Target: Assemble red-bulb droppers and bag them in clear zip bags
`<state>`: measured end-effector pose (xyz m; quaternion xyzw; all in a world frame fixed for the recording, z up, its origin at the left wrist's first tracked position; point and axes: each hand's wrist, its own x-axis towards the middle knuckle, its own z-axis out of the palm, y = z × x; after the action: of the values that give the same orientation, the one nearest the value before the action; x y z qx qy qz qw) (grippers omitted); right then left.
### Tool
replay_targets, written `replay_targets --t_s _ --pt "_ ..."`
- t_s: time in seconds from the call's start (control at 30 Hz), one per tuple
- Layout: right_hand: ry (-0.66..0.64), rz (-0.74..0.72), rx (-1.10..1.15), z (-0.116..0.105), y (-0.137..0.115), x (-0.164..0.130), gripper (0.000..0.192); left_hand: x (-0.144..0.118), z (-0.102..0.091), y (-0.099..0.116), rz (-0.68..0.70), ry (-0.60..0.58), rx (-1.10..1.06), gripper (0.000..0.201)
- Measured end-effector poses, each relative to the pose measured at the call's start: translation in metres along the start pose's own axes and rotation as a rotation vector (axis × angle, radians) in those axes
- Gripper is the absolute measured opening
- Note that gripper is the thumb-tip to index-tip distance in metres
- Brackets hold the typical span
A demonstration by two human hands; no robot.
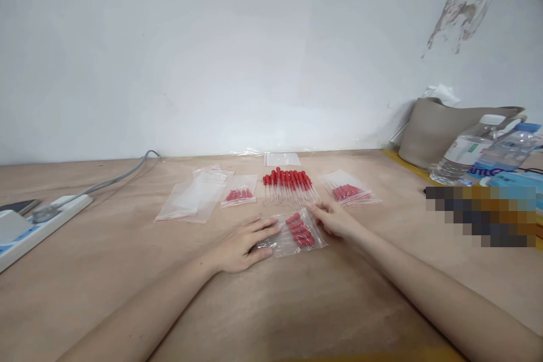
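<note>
Left hand (241, 244) flat, fingers spread, pressing left end of bag (296, 233) on table (297, 305). Right hand (335, 219) loosely open, touching bag's right edge. Bag holds red-bulb droppers (300, 232).

Risks, judged: seal left part open, droppers slip out; hard press cracks thin tubes; sleeve-less arm sweeps loose droppers (288, 184) behind.

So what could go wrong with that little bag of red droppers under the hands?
The bag of red-topped droppers lies flat under both hands, the left hand and the right hand. Pressing hard might crack the thin tubes or pop the bag. The loose droppers lie just behind the right hand, so a careless nudge could scatter them.
</note>
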<state>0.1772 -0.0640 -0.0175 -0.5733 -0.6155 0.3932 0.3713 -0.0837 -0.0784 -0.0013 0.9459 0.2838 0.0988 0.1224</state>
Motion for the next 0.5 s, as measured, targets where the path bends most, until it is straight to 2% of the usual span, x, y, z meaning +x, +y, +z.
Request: replay_targets --t_s 0.07,0.17,0.3,0.33,0.4,0.5 --pt "-0.071 -0.017 0.007 0.001 -0.001 -0.002 0.034 0.0 0.0 0.0 -0.002 -0.002 -0.014 0.048" --pt "-0.109 -0.033 0.063 0.001 -0.007 -0.006 0.032 -0.002 0.0 0.001 -0.005 0.014 -0.069 0.048" --pt "-0.253 0.017 0.395 -0.018 -0.022 -0.01 0.031 -0.002 0.0 0.001 -0.027 0.177 -0.124 0.047" --pt "-0.228 0.029 0.473 -0.027 -0.026 -0.009 0.03 -0.001 0.0 0.0 -0.056 0.24 -0.118 0.046" --pt "-0.059 0.033 0.559 -0.046 -0.029 -0.003 0.028 0.0 0.002 -0.004 -0.142 0.366 -0.08 0.042" --pt "0.333 -0.063 0.603 -0.072 -0.022 0.012 0.027 0.003 0.005 -0.013 -0.26 0.503 0.048 0.04"
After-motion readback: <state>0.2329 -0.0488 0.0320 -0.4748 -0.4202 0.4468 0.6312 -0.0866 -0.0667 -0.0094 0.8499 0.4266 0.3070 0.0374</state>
